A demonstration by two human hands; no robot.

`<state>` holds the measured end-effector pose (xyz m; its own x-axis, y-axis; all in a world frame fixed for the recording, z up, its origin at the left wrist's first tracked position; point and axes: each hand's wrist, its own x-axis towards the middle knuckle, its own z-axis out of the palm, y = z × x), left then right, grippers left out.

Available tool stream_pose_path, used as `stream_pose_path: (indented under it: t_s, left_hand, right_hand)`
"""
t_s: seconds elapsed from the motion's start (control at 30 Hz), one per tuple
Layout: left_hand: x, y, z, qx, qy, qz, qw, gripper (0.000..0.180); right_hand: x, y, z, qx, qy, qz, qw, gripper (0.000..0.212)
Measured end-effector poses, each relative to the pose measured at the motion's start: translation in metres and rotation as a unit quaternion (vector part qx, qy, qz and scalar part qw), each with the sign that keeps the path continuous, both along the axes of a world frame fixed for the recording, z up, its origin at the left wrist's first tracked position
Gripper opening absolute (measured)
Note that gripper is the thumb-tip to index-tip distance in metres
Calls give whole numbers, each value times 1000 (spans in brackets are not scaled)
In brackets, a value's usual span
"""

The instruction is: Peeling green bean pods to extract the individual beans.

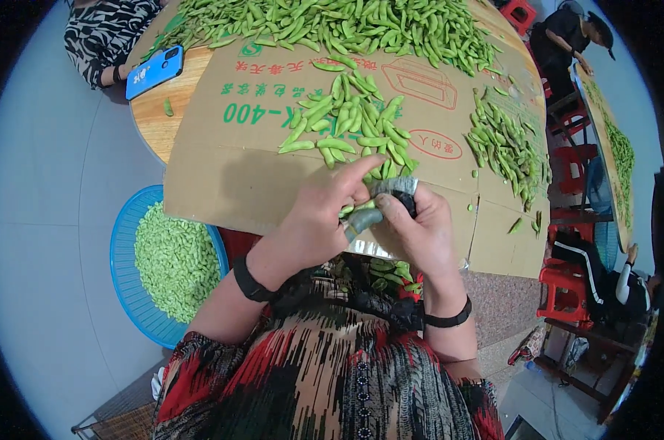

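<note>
My left hand (pixel 314 209) is over the near edge of the cardboard, its index finger stretched out and its other fingers curled. A grey-green cover is on a digit of that hand. Between my hands is a green soybean pod (pixel 358 209), partly hidden by the fingers. My right hand (pixel 420 227) pinches at the pod's right end, with a grey and black covering on its index finger. Just beyond my hands lies a small heap of green pods (pixel 347 117). Below them, more pods (pixel 387 273) rest near my lap.
Flattened cardboard (pixel 215 176) covers much of the wooden table (pixel 152 117). A large pod pile (pixel 332 26) lies at the back, darker pods (pixel 504 147) at right. A blue phone (pixel 155 72) is at left. Shelled beans fill a blue basket (pixel 123 271). Other people sit nearby.
</note>
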<state>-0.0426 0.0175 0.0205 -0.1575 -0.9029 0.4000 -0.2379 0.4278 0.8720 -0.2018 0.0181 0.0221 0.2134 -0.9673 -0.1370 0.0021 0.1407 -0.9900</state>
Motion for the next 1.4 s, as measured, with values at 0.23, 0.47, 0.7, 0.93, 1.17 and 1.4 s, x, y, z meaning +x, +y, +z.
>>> stream_pose_path:
  t_s: [0.23,0.47,0.7,0.93,1.17,1.4]
  left_hand:
    - [32,5,-9,-101,-53,-153,982,34]
    - [39,-1,-24,207,265,-25,941,14]
    - [38,-2,-17,284,383,-72,876,16]
    - [31,-5,-14,305,271,-54,912,30]
    - [19,-5,-29,234,311,-79,918,16]
    - [25,-4,-25,263,357,-3,896,9]
  right_hand:
    - [5,16,-11,260,-418,92,866,12]
    - [-9,-4,8,-108,84,224,965,13]
    - [18,-28,-2,-336,540,64,769,16]
    - [10,-29,-3,-263,311,1,913,17]
    - [15,-12,6,123,-107,126,979,22]
    - [18,-9,11,87,-78,192,975,19]
